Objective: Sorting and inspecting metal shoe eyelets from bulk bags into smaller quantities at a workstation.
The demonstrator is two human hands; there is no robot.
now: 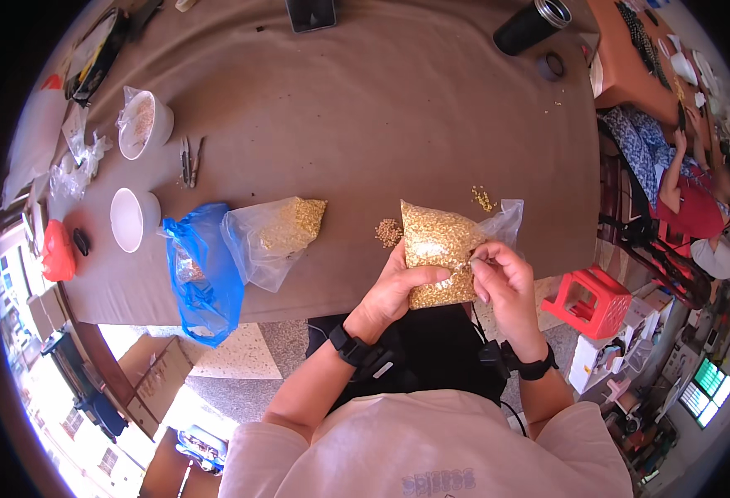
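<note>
A clear plastic bag full of small gold beads (438,236) is held up at the table's near edge, its loose clear end pointing right. My left hand (400,282) grips the bag's left side, thumb across the front. At the bag's right side, the fingers of my right hand (502,278) are pinched together against the plastic; whether they also hold something small is hidden. Left of the bag lies a little pile of brownish beads (388,232). Several loose gold beads (483,198) are scattered just beyond it.
Further left lie a part-filled clear bag (275,236), a blue plastic bag (205,278), two white bowls (135,220) and pliers (186,162). A black tumbler (531,26) and a phone (311,14) are at the back. A red stool (587,303) and a seated person (689,187) are at right.
</note>
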